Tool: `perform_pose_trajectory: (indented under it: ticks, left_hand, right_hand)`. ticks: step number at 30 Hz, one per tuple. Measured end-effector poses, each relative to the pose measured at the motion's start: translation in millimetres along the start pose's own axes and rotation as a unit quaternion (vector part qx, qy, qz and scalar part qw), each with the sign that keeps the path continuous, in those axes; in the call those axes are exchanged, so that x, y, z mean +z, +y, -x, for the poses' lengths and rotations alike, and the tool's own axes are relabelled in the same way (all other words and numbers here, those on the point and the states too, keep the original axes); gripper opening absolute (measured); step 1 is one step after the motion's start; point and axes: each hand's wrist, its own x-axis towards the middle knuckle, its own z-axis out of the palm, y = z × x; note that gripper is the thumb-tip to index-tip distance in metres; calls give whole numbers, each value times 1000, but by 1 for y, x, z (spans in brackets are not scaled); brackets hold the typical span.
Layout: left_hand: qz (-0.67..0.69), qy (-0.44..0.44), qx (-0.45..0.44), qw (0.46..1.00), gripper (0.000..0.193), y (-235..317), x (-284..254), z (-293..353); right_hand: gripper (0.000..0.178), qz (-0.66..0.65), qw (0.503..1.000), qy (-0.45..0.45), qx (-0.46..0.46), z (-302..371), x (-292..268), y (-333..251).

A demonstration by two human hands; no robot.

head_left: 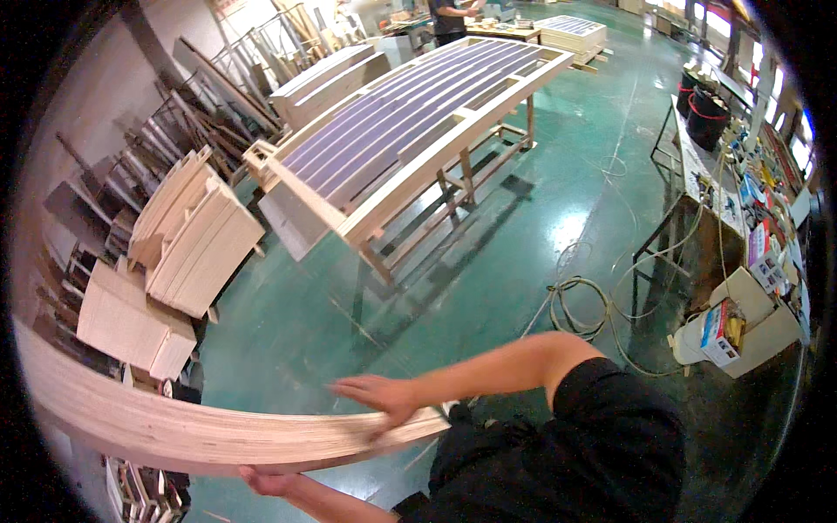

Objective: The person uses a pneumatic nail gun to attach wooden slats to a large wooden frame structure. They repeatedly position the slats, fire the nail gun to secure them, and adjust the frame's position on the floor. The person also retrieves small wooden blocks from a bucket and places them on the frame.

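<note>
So we've got a long curved wooden piece (235,433) lying across the lower left, one end right near our black clothing (602,444). Our right hand (388,399) is open and a bit blurred, fingers apart, over that end, while our left hand (268,482) is at the lower edge; can't tell how far its fingers close. Past that, curved wooden blocks (205,248) sit leftward, and a big slatted frame (458,143) stands on the green floor (471,305).

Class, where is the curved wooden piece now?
The curved wooden piece crosses the head view's lower left, left hand at its lower edge, right hand by its right end.
</note>
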Motion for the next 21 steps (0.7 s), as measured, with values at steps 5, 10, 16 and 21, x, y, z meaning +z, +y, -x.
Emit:
perform_pose_trajectory:
  ticks: [5,10,16,21]
  left_hand:
    - [-52,-48,31,997,112,-24,148,31]
    - [-120,-210,103,965,117,-105,222,33]
    - [-427,-326,252,805,111,-157,325,28]
    - [-518,-445,249,687,103,-196,441,20]
  right_hand:
    - [125,-201,954,156,-160,-172,-209,-98]
    - [102,-491,840,232,-11,-148,-310,-31]
    - [98,-614,658,432,58,-12,-377,100]
    - [92,-615,558,553,72,81,-430,208]
